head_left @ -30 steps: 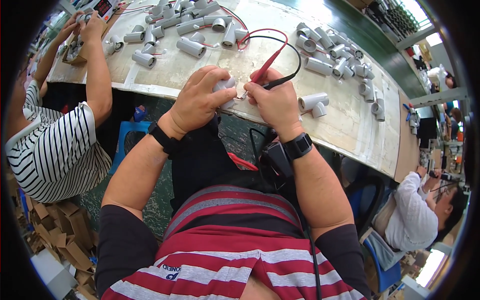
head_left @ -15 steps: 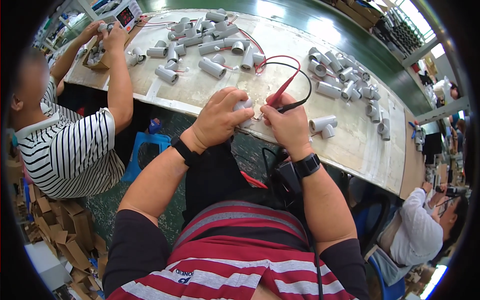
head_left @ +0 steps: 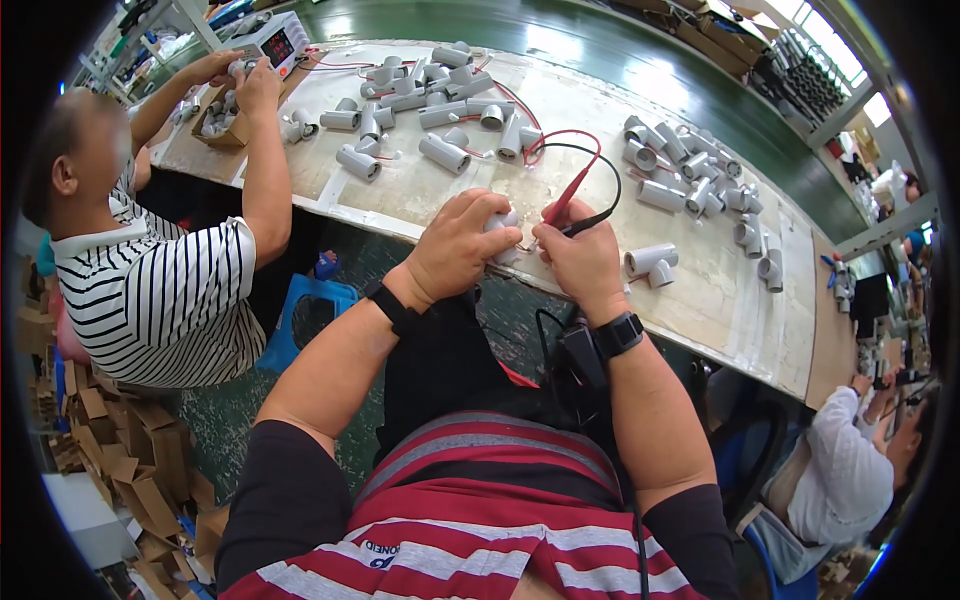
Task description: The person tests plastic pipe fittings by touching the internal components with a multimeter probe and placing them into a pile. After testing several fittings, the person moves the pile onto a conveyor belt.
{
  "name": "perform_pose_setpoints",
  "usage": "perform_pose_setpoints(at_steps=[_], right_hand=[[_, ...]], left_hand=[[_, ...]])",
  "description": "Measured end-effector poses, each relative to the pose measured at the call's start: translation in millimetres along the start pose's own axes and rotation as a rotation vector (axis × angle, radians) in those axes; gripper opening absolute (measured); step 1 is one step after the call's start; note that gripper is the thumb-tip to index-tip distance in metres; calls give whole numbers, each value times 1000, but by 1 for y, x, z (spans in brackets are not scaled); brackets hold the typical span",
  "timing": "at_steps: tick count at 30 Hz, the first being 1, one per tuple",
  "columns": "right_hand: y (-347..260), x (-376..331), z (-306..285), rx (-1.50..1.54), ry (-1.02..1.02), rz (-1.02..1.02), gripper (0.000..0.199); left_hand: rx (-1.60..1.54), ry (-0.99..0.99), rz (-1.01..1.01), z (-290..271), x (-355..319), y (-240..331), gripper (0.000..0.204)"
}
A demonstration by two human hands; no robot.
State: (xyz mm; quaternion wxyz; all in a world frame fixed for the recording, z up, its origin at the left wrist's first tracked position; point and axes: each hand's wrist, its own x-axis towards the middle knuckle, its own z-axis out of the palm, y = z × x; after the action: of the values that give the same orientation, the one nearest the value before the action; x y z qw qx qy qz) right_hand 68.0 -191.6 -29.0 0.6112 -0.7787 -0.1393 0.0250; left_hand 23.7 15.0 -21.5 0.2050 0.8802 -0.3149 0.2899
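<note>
Near the front edge of the table, my left hand [head_left: 452, 248] is closed around a light grey tube-shaped housing [head_left: 506, 222], mostly hidden by the fingers. My right hand [head_left: 586, 262] pinches a red test probe [head_left: 568, 194] and a black test probe [head_left: 592, 222] together. Their tips point at the left hand's housing, beside a thin wire end; whether they touch it is too small to tell. Red and black leads loop up from the probes. Just right of my right hand lies another grey housing [head_left: 650, 260] with a short side piece.
Several grey housings [head_left: 445, 152] with thin wires lie at the back left, and another group [head_left: 690, 150] at the right. A power supply [head_left: 270, 45] with a red display stands far left. A co-worker [head_left: 160, 290] handles a part over a cardboard box [head_left: 222, 128]; another person [head_left: 835, 465] sits right.
The whole scene sits slightly lower and further right in the picture. Both hands keep their holds, and their places relative to each other look nearly the same.
</note>
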Motion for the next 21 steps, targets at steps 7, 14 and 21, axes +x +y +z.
perform_pose_setpoints(at_steps=[7, 14, 21], right_hand=[[-2, -1, -1, -64, 33, -35, 16], [-18, 31, -50, -138, 144, -202, 16], [-37, 31, -140, -18, 244, -36, 16]], left_hand=[[-2, -28, -5, 2, -1, 0, 24], [287, -28, -256, -35, -10, -53, 32], [426, 22, -310, -27, 32, -15, 48]])
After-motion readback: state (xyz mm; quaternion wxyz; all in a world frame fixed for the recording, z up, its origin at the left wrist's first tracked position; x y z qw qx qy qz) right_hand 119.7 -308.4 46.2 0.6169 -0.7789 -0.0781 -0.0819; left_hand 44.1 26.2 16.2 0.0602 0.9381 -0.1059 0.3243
